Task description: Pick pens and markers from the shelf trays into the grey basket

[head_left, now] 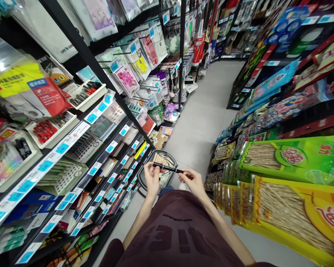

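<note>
A slim black pen (168,168) is held roughly level in front of my body, above the basket. My left hand (152,178) is closed round its left part, thumb and fingers pressed on the barrel. At the right end, my right hand (192,181) pinches the dark tip between thumb and fingers. A narrow light band shows near the middle of the pen. Below and behind my left hand is a dark shopping basket (140,177) with pale items inside; my hand and the pen hide part of it.
At left, a shelf (61,149) carries price labels, boxes and a pen tray (51,129). Bagged goods (125,76) hang on hooks further along. Green snack bags (292,157) and yellow snack bags (292,215) jut out at right. Grey tiled floor (200,118) runs between.
</note>
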Demonstrator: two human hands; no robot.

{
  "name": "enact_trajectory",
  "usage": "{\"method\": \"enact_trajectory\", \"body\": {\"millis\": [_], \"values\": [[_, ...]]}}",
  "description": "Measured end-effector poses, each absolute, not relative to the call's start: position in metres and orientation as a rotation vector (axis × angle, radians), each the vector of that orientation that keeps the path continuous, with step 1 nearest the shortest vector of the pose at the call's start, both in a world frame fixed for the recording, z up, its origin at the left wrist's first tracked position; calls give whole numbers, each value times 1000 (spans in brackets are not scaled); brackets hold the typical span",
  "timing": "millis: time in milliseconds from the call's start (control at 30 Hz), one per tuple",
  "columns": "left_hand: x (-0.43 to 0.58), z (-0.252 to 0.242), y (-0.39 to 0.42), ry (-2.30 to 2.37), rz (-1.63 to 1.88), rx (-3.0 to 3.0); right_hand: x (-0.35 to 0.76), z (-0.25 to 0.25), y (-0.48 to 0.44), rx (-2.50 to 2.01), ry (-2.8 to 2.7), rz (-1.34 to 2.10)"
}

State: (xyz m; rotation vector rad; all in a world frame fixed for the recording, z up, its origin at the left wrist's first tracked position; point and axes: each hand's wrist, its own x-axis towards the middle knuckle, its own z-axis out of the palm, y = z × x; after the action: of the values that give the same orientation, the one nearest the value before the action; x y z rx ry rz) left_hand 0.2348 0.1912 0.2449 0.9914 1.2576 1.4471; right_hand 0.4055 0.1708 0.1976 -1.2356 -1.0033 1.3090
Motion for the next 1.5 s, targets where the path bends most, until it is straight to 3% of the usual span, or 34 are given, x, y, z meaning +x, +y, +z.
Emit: {"method": "enact_trajectory", "body": {"millis": [1500], "values": [[236, 238, 189, 1206, 1406, 996, 410, 200, 168, -1215, -987, 1300]]}}
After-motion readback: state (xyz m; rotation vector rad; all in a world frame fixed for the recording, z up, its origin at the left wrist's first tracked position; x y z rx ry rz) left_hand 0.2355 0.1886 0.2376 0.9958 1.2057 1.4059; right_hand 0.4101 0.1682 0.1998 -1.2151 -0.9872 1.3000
